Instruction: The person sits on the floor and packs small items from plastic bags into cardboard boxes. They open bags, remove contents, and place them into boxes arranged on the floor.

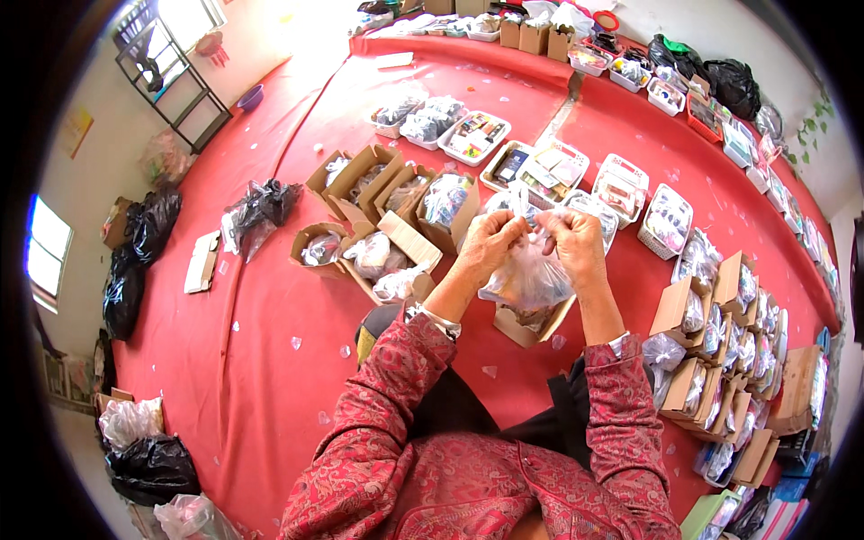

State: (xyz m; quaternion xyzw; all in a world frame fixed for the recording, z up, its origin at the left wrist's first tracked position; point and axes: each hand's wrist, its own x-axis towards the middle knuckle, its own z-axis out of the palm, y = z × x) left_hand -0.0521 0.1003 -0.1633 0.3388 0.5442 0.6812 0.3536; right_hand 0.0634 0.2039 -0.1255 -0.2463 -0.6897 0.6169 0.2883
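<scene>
In front of me hangs a clear plastic bag [527, 281], its contents blurred by the film. My left hand [489, 241] pinches the gathered neck of the bag from the left. On the other side my right hand [577, 245] has its fingers closed on the bag's top edge. Below the bag, partly hidden by it, stands an open cardboard box [524, 335] with brownish content. Just beyond my hands is a white basket [583, 171] of small packaged goods.
Open cardboard boxes [409, 236] with bagged goods cluster at left; more boxes [675, 306] line the right. White baskets [464, 155] stand farther off on the red floor covering [270, 360]. A black plastic bag [267, 205] lies at left, and a raised ledge [504, 54] runs behind.
</scene>
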